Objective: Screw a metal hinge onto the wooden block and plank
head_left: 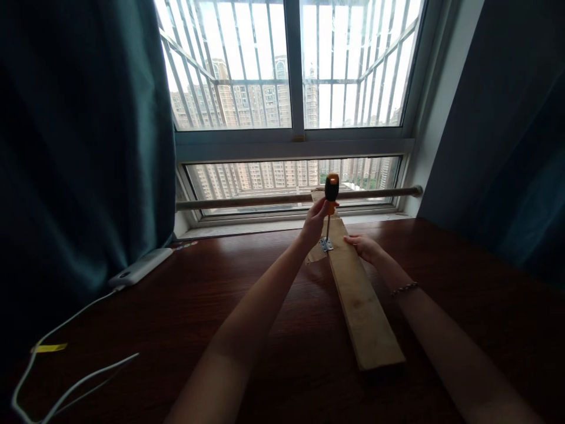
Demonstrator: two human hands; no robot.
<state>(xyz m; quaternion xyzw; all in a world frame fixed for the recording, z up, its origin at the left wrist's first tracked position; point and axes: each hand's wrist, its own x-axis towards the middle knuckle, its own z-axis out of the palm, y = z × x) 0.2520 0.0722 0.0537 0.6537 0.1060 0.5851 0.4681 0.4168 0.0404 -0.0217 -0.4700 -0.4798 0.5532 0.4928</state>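
Note:
My left hand (316, 221) is closed around the lower handle of a black and orange screwdriver (332, 187), held upright. Its shaft points down to a small metal hinge (326, 245) at the left edge of a long wooden board (364, 306). Whether the tip sits in a screw is too small to tell. My right hand (364, 246) grips the board's right edge, fingers on top. Beside the hinge on the left, a piece of cardboard or thin wood (315, 255) shows, partly hidden by my left arm.
The board lies on a dark wooden surface (282, 330) before a barred window (298, 88). A horizontal rail (247, 201) crosses low in front of the glass. At left are a white power strip (141, 268), its cable (73, 321), a yellow strip (49, 348) and a dark curtain (88, 135).

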